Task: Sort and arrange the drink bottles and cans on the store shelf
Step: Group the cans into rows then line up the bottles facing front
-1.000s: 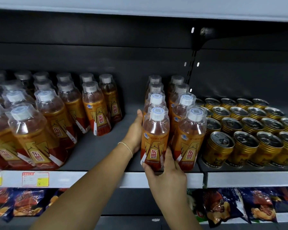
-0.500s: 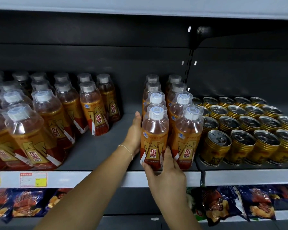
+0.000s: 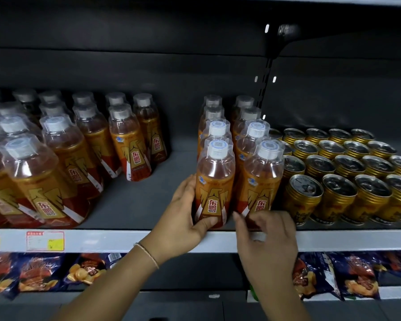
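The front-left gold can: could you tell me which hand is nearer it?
Right. The right hand is just left of the can; the left hand grips a bottle farther left.

Left hand (image 3: pixel 183 220) around front orange bottle (image 3: pixel 214 179)

A thin, pale cord bracelet (image 3: pixel 147 253) circles the wrist of the left hand (image 3: pixel 183 218), near 6 o'clock; both forearms are bare.

Dim overall; dark back panel (image 3: pixel 195 66) eats the upper half. Light from front-top glints on caps (image 3: pixel 218 148) and can tops (image 3: pixel 306 185) at right. Right hand (image 3: pixel 266 237) motion-blurred at lower centre; left hand (image 3: pixel 183 218) gripping the front bottle (image 3: pixel 214 188) is sharp. Wide-angle leans the left-edge bottles (image 3: pixel 39 181) outward, soft there.
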A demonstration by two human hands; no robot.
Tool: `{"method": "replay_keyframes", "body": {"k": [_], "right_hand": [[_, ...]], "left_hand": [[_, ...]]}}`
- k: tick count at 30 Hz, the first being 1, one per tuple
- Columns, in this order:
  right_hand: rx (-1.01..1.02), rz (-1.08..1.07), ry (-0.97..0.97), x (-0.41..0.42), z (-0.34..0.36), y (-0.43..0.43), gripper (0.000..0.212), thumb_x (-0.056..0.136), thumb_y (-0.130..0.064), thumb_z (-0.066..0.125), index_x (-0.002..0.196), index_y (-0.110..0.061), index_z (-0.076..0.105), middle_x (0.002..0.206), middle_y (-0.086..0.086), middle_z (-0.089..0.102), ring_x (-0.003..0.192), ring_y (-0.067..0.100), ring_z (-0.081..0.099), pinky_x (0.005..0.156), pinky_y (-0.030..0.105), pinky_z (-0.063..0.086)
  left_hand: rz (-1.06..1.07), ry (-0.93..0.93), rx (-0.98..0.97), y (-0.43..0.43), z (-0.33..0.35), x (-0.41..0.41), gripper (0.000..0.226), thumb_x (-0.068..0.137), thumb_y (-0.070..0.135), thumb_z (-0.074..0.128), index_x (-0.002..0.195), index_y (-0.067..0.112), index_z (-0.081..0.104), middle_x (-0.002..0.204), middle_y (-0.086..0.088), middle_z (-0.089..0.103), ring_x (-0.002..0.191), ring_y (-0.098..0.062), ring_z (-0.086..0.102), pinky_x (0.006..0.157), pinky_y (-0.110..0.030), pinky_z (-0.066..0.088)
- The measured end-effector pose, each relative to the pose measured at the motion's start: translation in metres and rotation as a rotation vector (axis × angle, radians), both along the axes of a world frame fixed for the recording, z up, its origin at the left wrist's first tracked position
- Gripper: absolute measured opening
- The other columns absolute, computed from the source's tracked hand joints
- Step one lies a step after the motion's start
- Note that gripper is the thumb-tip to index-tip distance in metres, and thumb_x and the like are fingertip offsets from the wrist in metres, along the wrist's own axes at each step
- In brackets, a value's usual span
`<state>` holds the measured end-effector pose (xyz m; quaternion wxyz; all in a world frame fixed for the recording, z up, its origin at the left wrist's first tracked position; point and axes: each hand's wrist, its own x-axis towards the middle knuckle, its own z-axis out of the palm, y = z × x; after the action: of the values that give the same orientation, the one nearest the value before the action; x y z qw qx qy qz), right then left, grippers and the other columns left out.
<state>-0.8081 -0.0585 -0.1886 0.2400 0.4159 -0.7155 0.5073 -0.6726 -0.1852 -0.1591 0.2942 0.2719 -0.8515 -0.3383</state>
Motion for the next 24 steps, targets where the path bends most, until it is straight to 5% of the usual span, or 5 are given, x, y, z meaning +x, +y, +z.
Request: {"method": "replay_keyframes", "body": {"k": [2, 5, 8, 18, 24], "right_hand": [[0.039, -0.053, -0.029, -0.007, -0.002, 0.002, 0.036, 0.067, -0.023, 0.091, 0.082, -0.004, 0.063, 0.090, 0.013, 0.057, 0.086, 0.027, 0.053, 0.069, 0.030, 0.046], [0.054, -0.009, -0.090, -0.011, -0.003, 0.003, 0.044, 0.063, -0.021, 0.093, 0.088, -0.002, 0.062, 0.107, 0.018, 0.055, 0.098, 0.018, 0.050, 0.077, 0.007, 0.040], [0.039, 0.046, -0.141, -0.014, -0.003, 0.002, 0.044, 0.062, -0.016, 0.093, 0.089, -0.001, 0.061, 0.113, 0.020, 0.057, 0.104, 0.016, 0.050, 0.083, -0.003, 0.037], [0.004, 0.065, -0.146, -0.017, -0.005, 0.001, 0.043, 0.062, -0.012, 0.092, 0.087, -0.003, 0.058, 0.113, 0.020, 0.057, 0.103, 0.000, 0.041, 0.083, -0.006, 0.033], [0.021, 0.035, -0.131, -0.009, 0.000, 0.004, 0.040, 0.065, -0.016, 0.091, 0.088, -0.002, 0.061, 0.119, 0.024, 0.055, 0.109, 0.012, 0.046, 0.079, -0.003, 0.036]], "left_hand": [[0.037, 0.002, -0.006, 0.001, -0.002, -0.003, 0.086, 0.079, 0.032, 0.077, 0.149, 0.021, 0.028, 0.149, 0.005, 0.038, 0.141, -0.011, 0.031, 0.115, -0.039, 0.031], [0.067, 0.017, 0.008, 0.004, -0.002, -0.006, 0.082, 0.077, 0.031, 0.079, 0.146, 0.022, 0.034, 0.144, 0.007, 0.046, 0.136, -0.011, 0.039, 0.112, -0.039, 0.036], [0.073, 0.027, -0.006, 0.006, -0.004, -0.008, 0.084, 0.078, 0.030, 0.079, 0.147, 0.020, 0.033, 0.147, 0.004, 0.043, 0.138, -0.012, 0.036, 0.113, -0.039, 0.034], [0.056, 0.032, -0.011, 0.008, -0.007, -0.010, 0.083, 0.082, 0.027, 0.074, 0.149, 0.025, 0.027, 0.142, 0.014, 0.045, 0.130, 0.003, 0.038, 0.107, -0.009, 0.029], [0.064, 0.041, -0.033, 0.008, -0.008, -0.011, 0.078, 0.080, 0.022, 0.074, 0.146, 0.023, 0.031, 0.140, 0.010, 0.045, 0.129, -0.002, 0.039, 0.110, -0.021, 0.032]]}}
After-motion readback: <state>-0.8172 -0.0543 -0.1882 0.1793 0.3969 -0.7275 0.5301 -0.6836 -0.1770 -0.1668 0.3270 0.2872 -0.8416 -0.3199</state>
